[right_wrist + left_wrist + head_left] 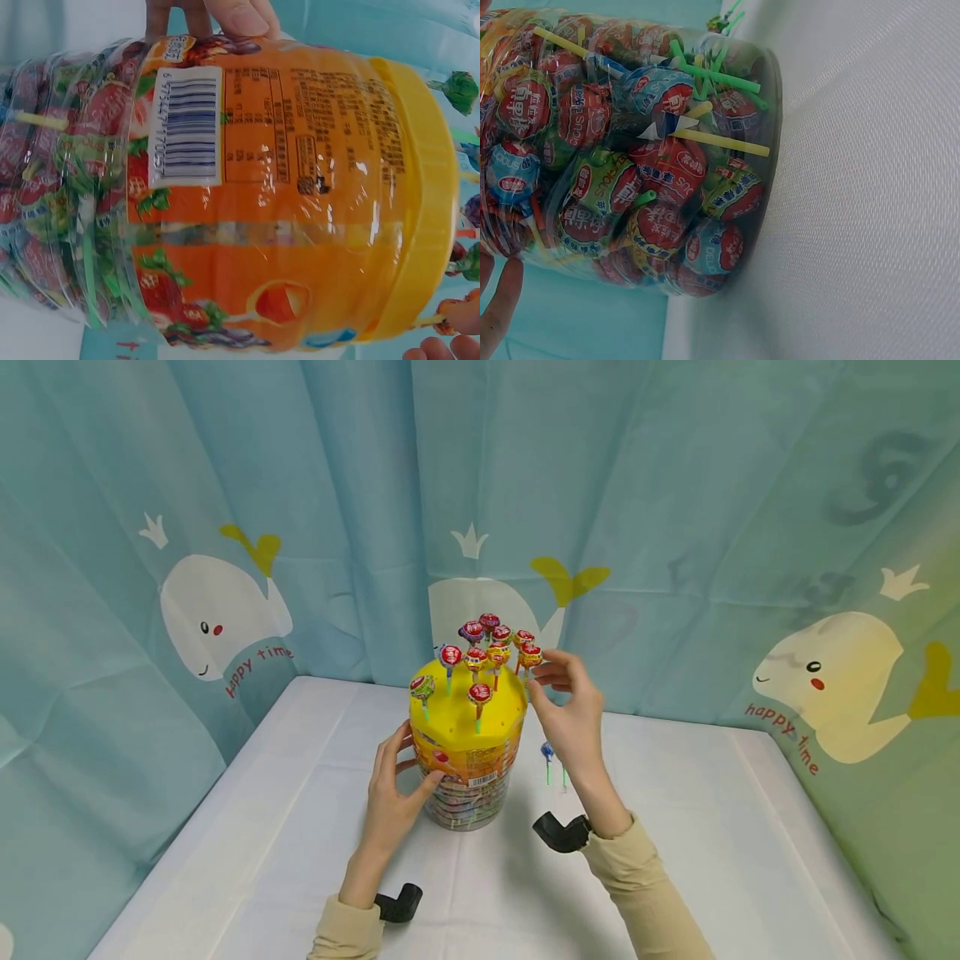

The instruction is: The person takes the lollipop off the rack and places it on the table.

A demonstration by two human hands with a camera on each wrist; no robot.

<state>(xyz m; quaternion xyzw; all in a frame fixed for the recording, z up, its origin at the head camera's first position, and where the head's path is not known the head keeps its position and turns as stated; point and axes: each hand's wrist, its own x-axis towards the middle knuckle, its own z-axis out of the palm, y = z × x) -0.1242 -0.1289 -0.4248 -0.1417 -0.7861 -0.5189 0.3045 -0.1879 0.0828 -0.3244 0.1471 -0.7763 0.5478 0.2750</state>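
A clear plastic jar [467, 806] with an orange label and a yellow lid [450, 720] stands upright on the table. Wrapped lollipops fill it, as the left wrist view shows. Several more lollipops stand by their sticks in the lid, among them a green one [422, 687] and a red one [479, 694]. My left hand [392, 797] grips the jar's left side, thumb toward the front. At the lid's right edge, my right hand [573, 714] pinches an orange-yellow lollipop [529, 654] between thumb and fingers; its stick [429, 321] meets the lid.
A blue lollipop [547, 750] lies on the white tablecloth [697, 827] right of the jar, beside a green stick [565, 775] whose head is hidden behind my right hand. A blue curtain [360, 527] with whale prints hangs close behind the table and along its sides.
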